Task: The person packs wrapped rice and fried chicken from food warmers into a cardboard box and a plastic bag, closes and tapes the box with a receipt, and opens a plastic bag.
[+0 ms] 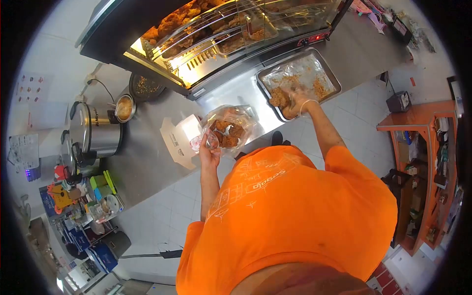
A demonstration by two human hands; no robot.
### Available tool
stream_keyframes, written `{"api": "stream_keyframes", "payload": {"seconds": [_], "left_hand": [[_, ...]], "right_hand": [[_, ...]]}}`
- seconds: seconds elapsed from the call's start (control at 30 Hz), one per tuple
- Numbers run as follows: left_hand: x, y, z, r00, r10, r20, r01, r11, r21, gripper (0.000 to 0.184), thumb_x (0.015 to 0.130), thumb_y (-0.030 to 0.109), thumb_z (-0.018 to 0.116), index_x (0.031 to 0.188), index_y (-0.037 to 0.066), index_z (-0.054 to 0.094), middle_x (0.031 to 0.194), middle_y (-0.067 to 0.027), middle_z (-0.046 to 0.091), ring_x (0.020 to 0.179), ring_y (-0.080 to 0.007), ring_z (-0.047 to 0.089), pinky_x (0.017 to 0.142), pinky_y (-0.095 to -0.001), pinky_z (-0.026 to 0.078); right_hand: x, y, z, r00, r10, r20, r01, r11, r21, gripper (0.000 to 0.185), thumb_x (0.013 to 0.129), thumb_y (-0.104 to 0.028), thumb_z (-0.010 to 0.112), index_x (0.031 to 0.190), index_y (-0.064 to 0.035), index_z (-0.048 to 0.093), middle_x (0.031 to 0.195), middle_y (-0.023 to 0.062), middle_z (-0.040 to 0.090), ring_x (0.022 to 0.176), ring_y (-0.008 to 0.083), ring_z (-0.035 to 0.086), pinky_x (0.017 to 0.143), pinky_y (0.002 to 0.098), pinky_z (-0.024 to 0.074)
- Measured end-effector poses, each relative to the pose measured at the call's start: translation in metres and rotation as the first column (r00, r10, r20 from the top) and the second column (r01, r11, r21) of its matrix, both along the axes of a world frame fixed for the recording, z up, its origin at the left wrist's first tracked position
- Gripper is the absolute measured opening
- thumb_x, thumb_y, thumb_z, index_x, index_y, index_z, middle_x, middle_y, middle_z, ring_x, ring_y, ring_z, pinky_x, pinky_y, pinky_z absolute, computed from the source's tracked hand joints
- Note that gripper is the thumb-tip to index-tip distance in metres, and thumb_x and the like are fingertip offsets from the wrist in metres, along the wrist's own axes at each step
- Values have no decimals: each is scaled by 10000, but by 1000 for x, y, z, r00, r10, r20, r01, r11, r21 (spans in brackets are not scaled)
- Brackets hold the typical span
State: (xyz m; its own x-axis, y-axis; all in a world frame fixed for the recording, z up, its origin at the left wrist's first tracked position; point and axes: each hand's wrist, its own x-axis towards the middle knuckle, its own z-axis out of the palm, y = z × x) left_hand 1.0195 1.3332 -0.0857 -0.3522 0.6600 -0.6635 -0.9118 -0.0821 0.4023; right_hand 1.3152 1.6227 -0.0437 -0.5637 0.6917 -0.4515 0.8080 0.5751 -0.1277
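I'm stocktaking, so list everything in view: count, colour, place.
Display warmer: one, black, top
Fried chicken: several, brown, warmer, bag, tray
Tray: one, dark, right
Bag: one, clear, centre
Box: one, white, brown, beside bag
Cooker: one, silver, black, left
Bowl: one, silver, beside cooker
Pan: one, black, beside bowl
Counter: one, grey, centre
Shelf: one, orange, right
Clutter: many, multicoloured, lower left
Left hand: one, orange sleeve, on bag
Right hand: one, orange sleeve, in tray

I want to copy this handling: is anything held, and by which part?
The left grip holds the clear plastic bag by its near-left edge. The right grip is blurred beside a fried piece in the tray; hold unclear.
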Motion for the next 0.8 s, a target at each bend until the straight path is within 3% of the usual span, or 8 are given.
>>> {"api": "stream_keyframes", "payload": {"seconds": [0.03, 0.13, 0.27, 0.53, 0.67, 0.73, 0.77, 0.8], "left_hand": [[2, 4, 4, 1000, -4, -7, 4, 1000, -1, 264, 1034, 305, 519, 1250, 164, 576, 844, 51, 560, 597, -29, 474, 355, -128, 312], [6, 13, 15, 1000, 9, 9, -9, 1000, -5, 272, 1033, 299, 521, 1266, 167, 574, 841, 51, 561, 598, -29, 480, 356, -127, 315], [11, 19, 12, 999, 32, -22, -32, 999, -34, 241, 1018, 309, 553, 1211, 181, 621, 881, 56, 549, 572, -24, 487, 361, -127, 311], [20, 21, -17, 999, 39, -17, -38, 999, 37, 252, 1017, 333, 553, 1231, 204, 592, 864, 73, 531, 577, -14, 478, 376, -127, 325], [26, 20, -8, 996, 84, -17, -84, 996, 43, 252, 1015, 354, 552, 1224, 218, 588, 858, 75, 542, 555, -4, 462, 377, -130, 310], [29, 17, -6, 996, 88, -27, -87, 996, 25, 251, 1011, 362, 559, 1218, 224, 594, 854, 78, 545, 549, -2, 457, 378, -134, 305], [29, 15, -7, 996, 85, -34, -85, 996, 14, 251, 1009, 366, 563, 1215, 228, 597, 852, 80, 547, 546, -1, 454, 378, -137, 302], [29, 13, -8, 996, 84, -1, -84, 996, 26, 254, 1006, 367, 566, 1219, 231, 599, 850, 84, 546, 541, -1, 451, 378, -139, 303]], "right_hand": [[-1, -6, 3, 991, 91, 100, -98, 993, 68, 855, 774, -437, 698, 1533, -346, 316, 1575, 197, 315, 1384, 395, 422, 1122, 477, 384], [-4, -8, -59, 998, 54, -28, -55, 998, -24, 770, 818, -343, 641, 1518, -401, 324, 1597, 183, 267, 1366, 408, 440, 1103, 482, 409], [-19, -19, 3, 989, 145, -12, -145, 983, -110, 786, 816, -197, 611, 1509, -427, 321, 1609, 194, 231, 1357, 397, 457, 1063, 463, 453], [-49, -7, -55, 981, 187, 53, -189, 982, 31, 699, 806, -93, 581, 1472, -221, 412, 1501, 220, 375, 1347, 405, 446, 1084, 445, 433], [-34, 3, -85, 958, 202, -204, -177, 975, 134, 620, 800, -115, 568, 1412, -184, 493, 1431, 236, 441, 1324, 422, 455, 1109, 441, 406], [-31, -2, -54, 944, 234, -231, -230, 972, 47, 625, 801, -119, 562, 1420, -163, 481, 1446, 244, 436, 1321, 434, 453, 1141, 429, 370], [-33, 0, -60, 974, 109, -198, -116, 993, -22, 637, 799, -125, 562, 1429, -165, 474, 1369, 225, 528, 1318, 407, 467, 1146, 425, 364], [-29, 3, -64, 962, 160, -220, -165, 986, -2, 641, 797, -123, 563, 1431, -161, 470, 1348, 215, 551, 1305, 397, 484, 1133, 429, 380]]}}
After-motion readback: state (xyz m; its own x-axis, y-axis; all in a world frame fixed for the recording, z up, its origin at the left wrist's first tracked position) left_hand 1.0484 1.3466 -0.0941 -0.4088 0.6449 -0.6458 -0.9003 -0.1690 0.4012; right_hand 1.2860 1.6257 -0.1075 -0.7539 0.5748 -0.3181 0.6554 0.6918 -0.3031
